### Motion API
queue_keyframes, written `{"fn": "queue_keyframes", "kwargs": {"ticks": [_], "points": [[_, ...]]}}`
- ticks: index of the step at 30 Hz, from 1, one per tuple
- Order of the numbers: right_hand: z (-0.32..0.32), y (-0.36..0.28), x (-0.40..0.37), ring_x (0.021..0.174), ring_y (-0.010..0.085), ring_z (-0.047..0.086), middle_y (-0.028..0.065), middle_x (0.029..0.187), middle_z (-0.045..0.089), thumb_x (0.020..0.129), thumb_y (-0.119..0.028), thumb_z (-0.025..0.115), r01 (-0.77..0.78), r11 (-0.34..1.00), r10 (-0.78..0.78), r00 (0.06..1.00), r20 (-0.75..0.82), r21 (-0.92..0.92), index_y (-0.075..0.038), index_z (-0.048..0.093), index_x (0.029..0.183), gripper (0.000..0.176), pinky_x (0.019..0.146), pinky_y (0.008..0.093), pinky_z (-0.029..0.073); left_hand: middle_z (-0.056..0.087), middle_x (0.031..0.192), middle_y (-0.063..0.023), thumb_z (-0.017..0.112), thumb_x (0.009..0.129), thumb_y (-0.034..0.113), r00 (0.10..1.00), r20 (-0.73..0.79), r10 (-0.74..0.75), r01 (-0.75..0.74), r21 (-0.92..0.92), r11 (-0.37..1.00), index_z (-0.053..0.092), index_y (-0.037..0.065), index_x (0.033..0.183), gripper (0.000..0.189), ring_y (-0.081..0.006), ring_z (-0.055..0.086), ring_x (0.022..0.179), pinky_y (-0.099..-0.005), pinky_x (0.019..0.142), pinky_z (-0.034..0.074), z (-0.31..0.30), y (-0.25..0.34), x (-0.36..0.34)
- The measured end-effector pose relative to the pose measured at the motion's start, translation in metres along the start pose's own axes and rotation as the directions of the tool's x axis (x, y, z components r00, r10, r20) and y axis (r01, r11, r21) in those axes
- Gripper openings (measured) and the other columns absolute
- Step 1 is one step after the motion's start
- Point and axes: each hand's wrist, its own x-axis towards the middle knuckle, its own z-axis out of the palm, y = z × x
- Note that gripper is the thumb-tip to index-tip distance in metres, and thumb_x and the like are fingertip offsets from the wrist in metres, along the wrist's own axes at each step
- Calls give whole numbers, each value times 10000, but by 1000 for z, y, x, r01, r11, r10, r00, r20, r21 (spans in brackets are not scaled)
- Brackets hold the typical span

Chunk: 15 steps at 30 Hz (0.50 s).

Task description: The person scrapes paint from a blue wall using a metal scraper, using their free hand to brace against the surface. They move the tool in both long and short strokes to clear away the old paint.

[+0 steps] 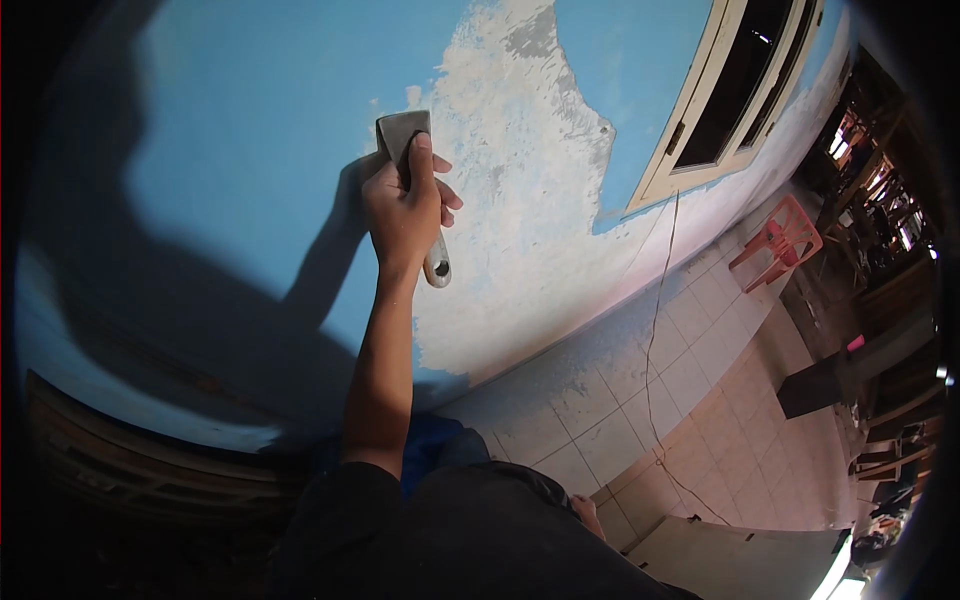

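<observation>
My left hand (405, 205) is closed round a putty knife (438, 262), its thumb pressed along the grey blade and the other fingers curled behind. The blade's edge is at the wall (250, 110), where blue paint borders a rough whitish stripped patch (500, 200). The handle end, with a hole in it, sticks out below the palm. Low in the view, beside the dark clothing, a small part of my right hand (588, 515) shows; its fingers are mostly hidden.
A cream-framed window (690, 120) is set in the wall at upper right. A red plastic chair (780, 240) stands on the tiled floor (575, 440) farther along. One thin cord (650, 370) runs down across the tiles. A pale panel (740, 560) lies at lower right.
</observation>
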Motion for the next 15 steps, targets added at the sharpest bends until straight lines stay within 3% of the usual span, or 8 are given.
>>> {"fn": "queue_keyframes", "kwargs": {"ticks": [3,6,12,13,15], "points": [[9,38,33,968,232,681,144,1003,713,807,-271,651,19,997,-17,999,28,-72,18,684,1094,409,864,356,520,579,519,-82,538,991,353,997,-5,82,-82,13,997,612,-31,783,443,-112,564,428,-238,383,408,5,10,13],[9,61,42,986,238,675,137,1011,716,793,-286,665,36,995,-32,998,46,-89,-1,697,1079,405,888,355,509,576,512,-78,540,989,358,999,17,51,-51,-5,999,605,-29,770,449,-116,565,424,-242,378,406,7,23,17],[4,16,17,995,243,672,145,1028,712,789,-268,665,-48,999,48,999,11,26,-9,687,1111,413,900,360,503,569,505,-77,529,996,348,1000,-29,-7,7,-4,1000,603,-21,763,442,-118,556,406,-242,378,407,6,-1,2],[2,7,9,998,245,672,148,1037,710,789,-265,663,-70,996,70,998,4,54,-10,685,1117,416,902,360,502,570,508,-74,528,997,338,999,-1,48,-48,10,999,605,-21,764,435,-115,561,413,-240,377,408,5,0,8],[2,10,11,1010,247,670,156,1058,705,791,-267,655,-32,999,32,999,-3,-28,-8,680,1127,425,908,361,500,572,511,-74,530,996,334,998,15,62,-61,-25,998,604,-20,763,431,-114,567,418,-237,377,408,10,17,18]]}}
